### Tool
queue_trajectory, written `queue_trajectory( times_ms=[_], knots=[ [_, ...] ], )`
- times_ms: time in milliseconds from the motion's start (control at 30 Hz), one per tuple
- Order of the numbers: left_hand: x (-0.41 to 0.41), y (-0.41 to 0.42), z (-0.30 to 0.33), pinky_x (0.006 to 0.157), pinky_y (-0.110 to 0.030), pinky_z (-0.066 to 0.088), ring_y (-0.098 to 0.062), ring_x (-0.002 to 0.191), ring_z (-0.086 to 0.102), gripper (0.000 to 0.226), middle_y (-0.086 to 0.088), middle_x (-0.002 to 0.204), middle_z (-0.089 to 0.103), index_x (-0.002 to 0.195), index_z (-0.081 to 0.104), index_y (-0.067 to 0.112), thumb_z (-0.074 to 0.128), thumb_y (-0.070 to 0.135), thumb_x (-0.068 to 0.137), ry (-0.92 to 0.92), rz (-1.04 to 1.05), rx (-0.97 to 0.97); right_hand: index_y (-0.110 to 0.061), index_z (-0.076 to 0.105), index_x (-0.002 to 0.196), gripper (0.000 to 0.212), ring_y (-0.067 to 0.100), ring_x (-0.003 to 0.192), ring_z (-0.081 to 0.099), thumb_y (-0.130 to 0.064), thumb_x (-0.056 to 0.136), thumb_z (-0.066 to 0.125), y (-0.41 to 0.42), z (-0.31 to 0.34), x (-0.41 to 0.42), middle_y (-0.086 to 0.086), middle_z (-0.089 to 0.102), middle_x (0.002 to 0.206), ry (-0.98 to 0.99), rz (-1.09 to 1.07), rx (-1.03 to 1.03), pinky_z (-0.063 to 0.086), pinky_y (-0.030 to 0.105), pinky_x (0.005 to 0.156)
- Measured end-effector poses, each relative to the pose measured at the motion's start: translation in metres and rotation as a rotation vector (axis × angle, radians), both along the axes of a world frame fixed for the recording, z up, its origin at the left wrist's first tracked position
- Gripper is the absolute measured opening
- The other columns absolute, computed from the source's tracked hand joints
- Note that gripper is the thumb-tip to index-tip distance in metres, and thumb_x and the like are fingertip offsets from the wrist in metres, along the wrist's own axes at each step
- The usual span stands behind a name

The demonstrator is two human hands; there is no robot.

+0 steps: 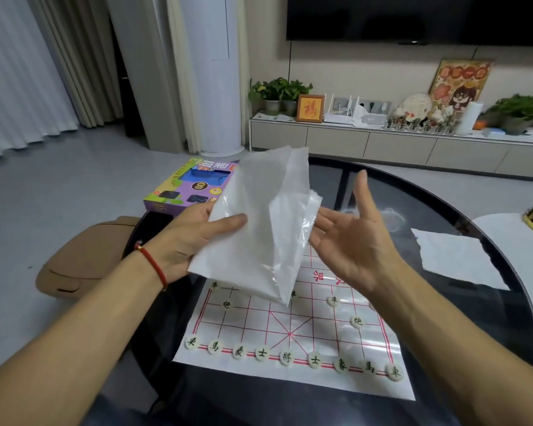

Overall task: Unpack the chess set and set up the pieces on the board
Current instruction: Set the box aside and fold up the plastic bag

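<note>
1. Above the board (pixel 293 339), your left hand (pixel 185 241) has its grip clamped on the bag (pixel 259 222), thumb pinching the near face, fingers behind.
2. Your right hand (pixel 351 244) is spread, palm facing the bag, fingertips just beside its right edge and holding nothing.
3. The bag's long axis tilts from low near you to high and away; its low end hangs over the board's middle.
4. The near row of pieces (pixel 285 358) stands set on the counter (pixel 443 333); the far half is hidden, so the right hand looks nearer for steadying the bag.
</note>
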State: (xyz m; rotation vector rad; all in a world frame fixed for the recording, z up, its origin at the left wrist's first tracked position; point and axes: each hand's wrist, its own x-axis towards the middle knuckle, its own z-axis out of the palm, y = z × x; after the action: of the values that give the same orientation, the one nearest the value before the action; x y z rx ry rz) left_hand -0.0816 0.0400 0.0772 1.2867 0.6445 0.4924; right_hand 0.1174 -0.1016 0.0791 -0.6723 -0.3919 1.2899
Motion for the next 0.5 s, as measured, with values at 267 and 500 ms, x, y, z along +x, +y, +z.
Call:
queue_trajectory(
  times_ms=[267, 500],
  knots=[
    [0.010, -0.019, -0.004, 0.074, -0.037, 0.063, -0.028, 0.092, 0.076, 0.032, -0.009, 0.101, 0.078, 0.113, 0.069, 0.009, 0.079, 0.014, 0.083, 0.031, 0.182, 0.158, -0.031, 0.056, 0.127, 0.059, 0.016, 0.100, 0.074, -0.051, 0.076, 0.077, -0.005, -0.004, -0.021, -0.010, 0.074, 0.113, -0.789, -0.003, -0.193, 0.062, 0.038, 0.081],
    [0.002, -0.014, 0.003, 0.081, -0.034, 0.062, -0.028, 0.106, 0.072, 0.040, -0.012, 0.119, 0.073, 0.127, 0.063, 0.010, 0.066, 0.021, 0.089, -0.016, -0.042, -0.038, -0.017, 0.064, 0.120, 0.024, 0.027, 0.096, 0.072, -0.015, 0.101, 0.051, -0.007, -0.003, -0.007, 0.002, 0.075, 0.108, -0.858, -0.042, -0.253, 0.060, 0.043, 0.085]
  ],
)
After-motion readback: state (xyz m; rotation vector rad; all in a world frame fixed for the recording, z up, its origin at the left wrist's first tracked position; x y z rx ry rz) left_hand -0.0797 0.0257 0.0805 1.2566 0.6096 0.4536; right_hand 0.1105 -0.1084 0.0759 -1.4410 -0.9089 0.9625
